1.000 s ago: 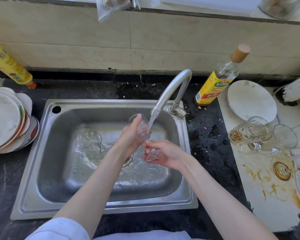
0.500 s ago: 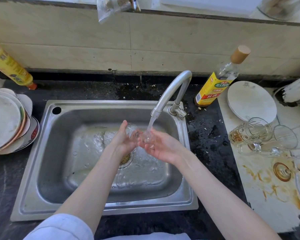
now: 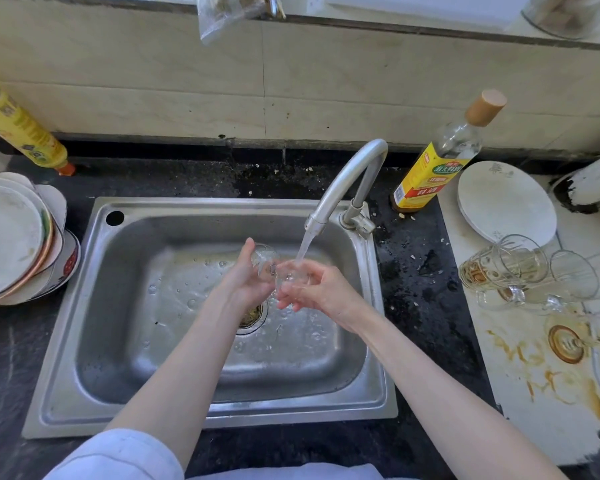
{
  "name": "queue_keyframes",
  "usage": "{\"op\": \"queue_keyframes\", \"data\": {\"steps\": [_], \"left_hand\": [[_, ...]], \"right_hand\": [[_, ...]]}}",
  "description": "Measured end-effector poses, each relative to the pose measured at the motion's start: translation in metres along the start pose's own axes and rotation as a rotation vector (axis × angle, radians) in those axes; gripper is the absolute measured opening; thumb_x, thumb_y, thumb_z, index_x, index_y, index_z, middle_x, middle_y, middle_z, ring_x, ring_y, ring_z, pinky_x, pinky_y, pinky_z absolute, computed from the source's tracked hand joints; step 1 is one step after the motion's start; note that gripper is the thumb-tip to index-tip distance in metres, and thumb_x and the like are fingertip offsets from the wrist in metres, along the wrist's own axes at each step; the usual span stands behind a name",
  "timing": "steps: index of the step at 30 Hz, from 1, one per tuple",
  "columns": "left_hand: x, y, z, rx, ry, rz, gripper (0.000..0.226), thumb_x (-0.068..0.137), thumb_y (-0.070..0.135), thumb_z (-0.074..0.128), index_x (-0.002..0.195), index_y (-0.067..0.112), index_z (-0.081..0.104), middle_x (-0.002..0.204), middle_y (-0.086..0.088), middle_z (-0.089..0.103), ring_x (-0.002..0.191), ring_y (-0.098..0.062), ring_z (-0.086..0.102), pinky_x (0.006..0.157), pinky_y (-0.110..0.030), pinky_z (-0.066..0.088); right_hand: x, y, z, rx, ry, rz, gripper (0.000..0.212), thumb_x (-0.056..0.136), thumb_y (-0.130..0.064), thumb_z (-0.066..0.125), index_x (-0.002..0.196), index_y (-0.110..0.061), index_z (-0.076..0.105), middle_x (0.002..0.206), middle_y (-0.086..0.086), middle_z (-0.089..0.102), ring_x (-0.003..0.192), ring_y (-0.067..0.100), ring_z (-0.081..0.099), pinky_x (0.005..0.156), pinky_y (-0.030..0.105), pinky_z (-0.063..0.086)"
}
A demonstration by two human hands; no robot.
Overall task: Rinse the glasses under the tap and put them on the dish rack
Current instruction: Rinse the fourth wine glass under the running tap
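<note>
A clear glass [image 3: 288, 273], hard to see through the splash, is held over the middle of a steel sink [image 3: 125, 393], directly under the stream of water [image 3: 305, 245] falling from a curved tap [image 3: 343, 181]. The left hand [image 3: 245, 284] cups the glass from the left side, fingers mostly straight and pointing up, palm against the glass. The right hand [image 3: 321, 292] takes it from the right with fingers curled around the lower part; this grip looks narrow and closed on the glass, though blur and water hide exactly where each fingertip sits. To rinse well, it would help to turn the glass slowly so water runs over the rim, inside and base, keep a firm hold because wet glass is slippery, and keep it away from the metal spout. More glasses [image 3: 520, 268], some stained brown, lie tipped on a white board [image 3: 534, 410] with brown spills, on the dark bench [image 3: 416, 271] right of the sink, so much of the job likely remains. A white plate [image 3: 506, 206] leans behind them. A bottle with a yellow label [image 3: 430, 174] stands beside the tap. A stack of plates [image 3: 11, 237] sits left of the sink, with a yellow bottle [image 3: 21, 133] behind it. No dish rack can be made out.
</note>
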State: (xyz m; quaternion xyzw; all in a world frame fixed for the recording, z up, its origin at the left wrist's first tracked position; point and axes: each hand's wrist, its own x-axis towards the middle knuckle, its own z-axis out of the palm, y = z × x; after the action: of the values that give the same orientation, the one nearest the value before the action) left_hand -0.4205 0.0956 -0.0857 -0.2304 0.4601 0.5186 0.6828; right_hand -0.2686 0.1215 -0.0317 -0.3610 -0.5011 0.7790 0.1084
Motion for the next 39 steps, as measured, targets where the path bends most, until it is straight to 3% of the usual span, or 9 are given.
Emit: {"op": "queue_keyframes", "data": {"steps": [5, 8, 14, 17, 19, 24, 29, 34, 39], "left_hand": [[0.019, -0.002, -0.005, 0.035, 0.123, 0.233, 0.088, 0.074, 0.061, 0.063, 0.141, 0.011, 0.033, 0.106, -0.013, 0.059, 0.102, -0.031, 0.062, 0.099, -0.050, 0.043], [0.010, -0.003, 0.007, 0.098, 0.163, 0.394, 0.074, 0.086, 0.055, 0.054, 0.132, 0.001, 0.035, 0.100, -0.012, 0.056, 0.075, -0.021, 0.058, 0.086, -0.038, 0.049], [-0.010, -0.012, 0.020, 0.248, 0.109, 0.601, 0.067, 0.089, 0.039, 0.058, 0.129, -0.009, 0.033, 0.099, -0.011, 0.053, 0.091, -0.019, 0.057, 0.073, -0.029, 0.053], [-0.022, -0.018, 0.019, 0.353, -0.029, 0.619, 0.069, 0.087, 0.028, 0.064, 0.137, 0.000, 0.026, 0.102, -0.005, 0.057, 0.102, -0.022, 0.060, 0.083, -0.039, 0.055], [-0.029, -0.021, 0.021, 0.389, -0.101, 0.598, 0.066, 0.084, 0.021, 0.067, 0.136, 0.007, 0.029, 0.111, -0.008, 0.058, 0.109, -0.023, 0.059, 0.093, -0.049, 0.049], [-0.035, -0.028, 0.016, 0.433, -0.219, 0.520, 0.048, 0.082, 0.017, 0.070, 0.115, 0.030, 0.039, 0.122, -0.016, 0.058, 0.099, -0.027, 0.061, 0.093, -0.043, 0.050], [-0.037, -0.041, 0.014, 0.844, -0.110, 0.802, 0.056, 0.073, 0.025, 0.078, 0.117, 0.029, 0.045, 0.117, 0.008, 0.054, 0.108, -0.008, 0.056, 0.090, -0.029, 0.049], [-0.036, -0.049, 0.010, 0.995, -0.184, 0.921, 0.056, 0.075, 0.015, 0.076, 0.110, 0.043, 0.043, 0.116, 0.007, 0.052, 0.106, -0.006, 0.056, 0.082, -0.020, 0.049], [-0.038, -0.050, 0.005, 1.099, -0.144, 0.942, 0.060, 0.072, 0.023, 0.079, 0.109, 0.051, 0.042, 0.116, 0.009, 0.055, 0.109, -0.013, 0.056, 0.089, -0.028, 0.048]], "right_hand": [[0.005, 0.011, -0.002, -0.208, 0.158, 0.014, 0.034, 0.078, -0.021, 0.074, 0.107, -0.022, 0.056, 0.065, -0.004, 0.055, 0.053, 0.002, 0.050, 0.056, 0.016, 0.042], [0.006, 0.017, 0.000, -0.189, 0.227, 0.006, 0.029, 0.080, -0.028, 0.072, 0.101, -0.021, 0.053, 0.073, -0.008, 0.051, 0.055, -0.002, 0.045, 0.057, 0.014, 0.036], [0.019, 0.032, 0.003, 0.020, 0.441, 0.071, 0.043, 0.095, -0.022, 0.052, 0.135, -0.010, 0.040, 0.093, 0.001, 0.062, 0.078, 0.010, 0.061, 0.089, 0.031, 0.051], [0.027, 0.036, -0.005, 0.237, 0.499, 0.161, 0.007, 0.095, -0.006, 0.047, 0.092, -0.012, 0.050, 0.082, 0.010, 0.050, 0.069, 0.016, 0.053, 0.079, 0.028, 0.049], [0.027, 0.041, -0.013, 0.326, 0.507, 0.202, 0.018, 0.093, -0.001, 0.049, 0.078, -0.011, 0.049, 0.072, 0.010, 0.045, 0.066, 0.017, 0.049, 0.079, 0.030, 0.052], [0.020, 0.042, -0.020, 0.510, 0.540, 0.298, 0.010, 0.088, 0.004, 0.058, 0.098, 0.007, 0.058, 0.081, 0.016, 0.060, 0.077, 0.022, 0.062, 0.058, 0.025, 0.058], [0.011, 0.046, -0.023, 0.440, 0.480, 0.458, 0.015, 0.085, -0.003, 0.064, 0.099, 0.000, 0.061, 0.092, 0.019, 0.068, 0.076, 0.025, 0.067, 0.062, 0.027, 0.058], [0.016, 0.042, -0.037, 0.346, 0.564, 0.410, 0.022, 0.092, -0.006, 0.055, 0.113, 0.000, 0.057, 0.098, 0.013, 0.065, 0.089, 0.026, 0.064, 0.078, 0.032, 0.053], [0.015, 0.016, -0.061, 0.776, 0.587, 0.202, 0.041, 0.097, -0.003, 0.043, 0.137, 0.004, 0.035, 0.134, 0.017, 0.049, 0.127, 0.031, 0.046, 0.098, 0.035, 0.041]]}}
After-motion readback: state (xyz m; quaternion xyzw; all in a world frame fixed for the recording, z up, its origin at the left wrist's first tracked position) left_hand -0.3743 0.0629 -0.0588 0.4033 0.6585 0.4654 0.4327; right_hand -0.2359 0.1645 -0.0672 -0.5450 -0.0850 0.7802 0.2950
